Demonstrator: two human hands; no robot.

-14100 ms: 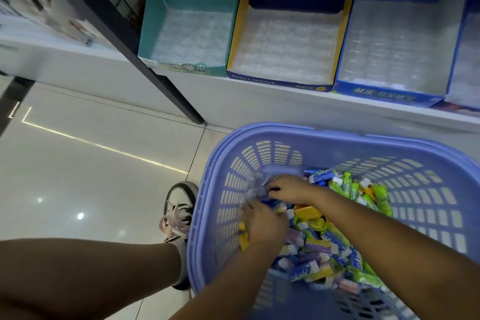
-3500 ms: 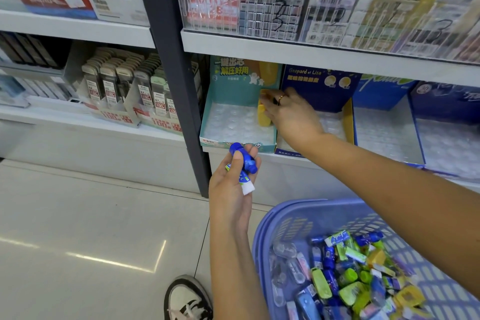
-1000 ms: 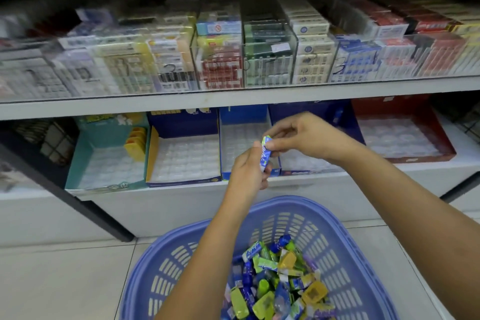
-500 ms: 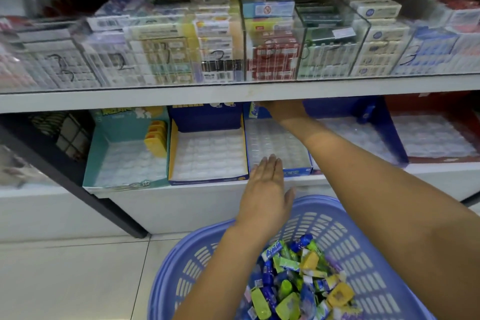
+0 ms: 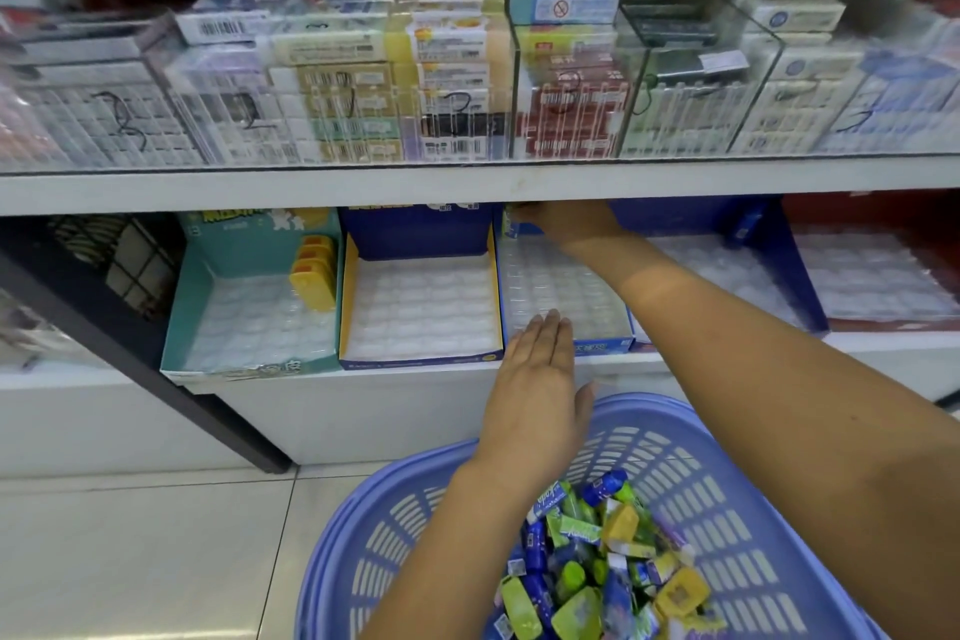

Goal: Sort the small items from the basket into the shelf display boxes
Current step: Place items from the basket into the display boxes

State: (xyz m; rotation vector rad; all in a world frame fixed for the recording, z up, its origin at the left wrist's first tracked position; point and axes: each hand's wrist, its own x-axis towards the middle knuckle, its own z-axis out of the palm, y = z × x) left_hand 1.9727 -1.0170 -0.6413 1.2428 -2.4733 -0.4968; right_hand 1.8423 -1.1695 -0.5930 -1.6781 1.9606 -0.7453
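Left hand [image 5: 540,369] is flat and empty at the shelf's front edge, nearest the basket [image 5: 727,483]. Right hand [image 5: 571,224] is deep in the blue box [image 5: 605,345], pinching a pack [image 5: 511,225], upright-ish, at its back-left corner.

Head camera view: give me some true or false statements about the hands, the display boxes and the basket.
1. Yellow items stand in the teal box. True.
2. The left hand grips a pack. False: it is flat, fingers straight, holding nothing.
3. The right hand reaches into the teal box. False: it pinches a small pack at the back of the light blue box.
4. The basket holds many small items. True.
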